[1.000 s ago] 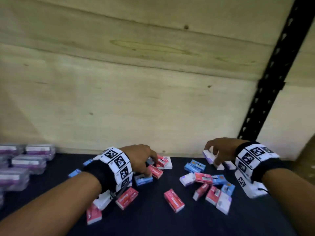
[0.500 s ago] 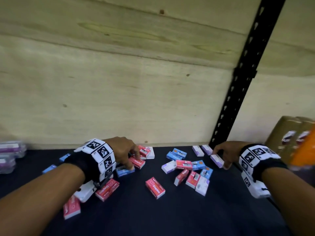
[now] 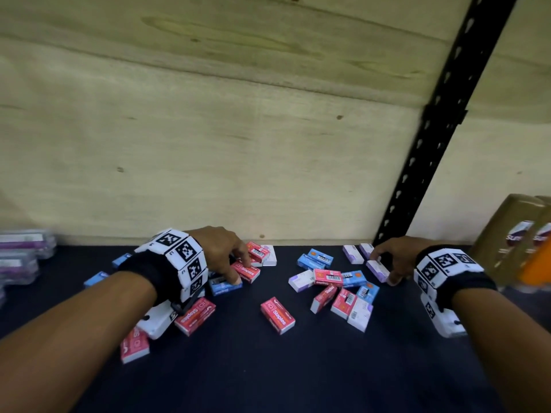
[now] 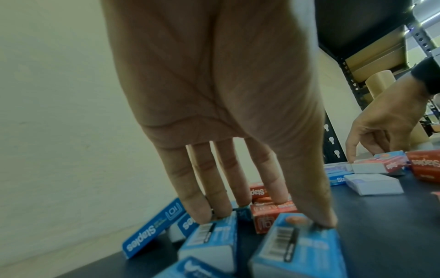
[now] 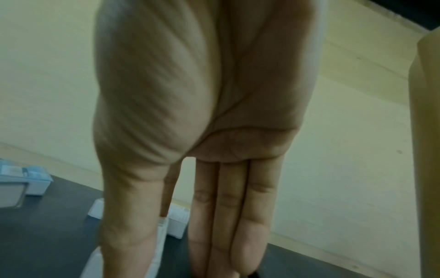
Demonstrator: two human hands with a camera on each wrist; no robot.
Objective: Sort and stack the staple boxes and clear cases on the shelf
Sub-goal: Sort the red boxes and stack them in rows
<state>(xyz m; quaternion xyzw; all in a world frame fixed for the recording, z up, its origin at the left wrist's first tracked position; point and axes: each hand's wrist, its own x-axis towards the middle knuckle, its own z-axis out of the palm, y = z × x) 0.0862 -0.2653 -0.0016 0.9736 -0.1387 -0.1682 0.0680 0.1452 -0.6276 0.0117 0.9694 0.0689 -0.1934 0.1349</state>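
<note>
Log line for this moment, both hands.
left hand: fingertips on blue boxes | right hand: pinching lilac box | shelf: boxes unsorted | clear cases: far left

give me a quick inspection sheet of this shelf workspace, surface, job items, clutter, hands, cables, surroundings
Surface: dark shelf, wooden back panel.
Job's things: red, blue and lilac-white staple boxes scattered loose, unsorted; clear cases piled at far left.
Clutter: brown packages at right edge.
Grippers: left hand with straight fingers pressing on blue boxes; right hand pinching a lilac box between thumb and fingers.
Cables: nothing seen.
Surroundings: black perforated shelf upright; marker bands on both wrists.
</note>
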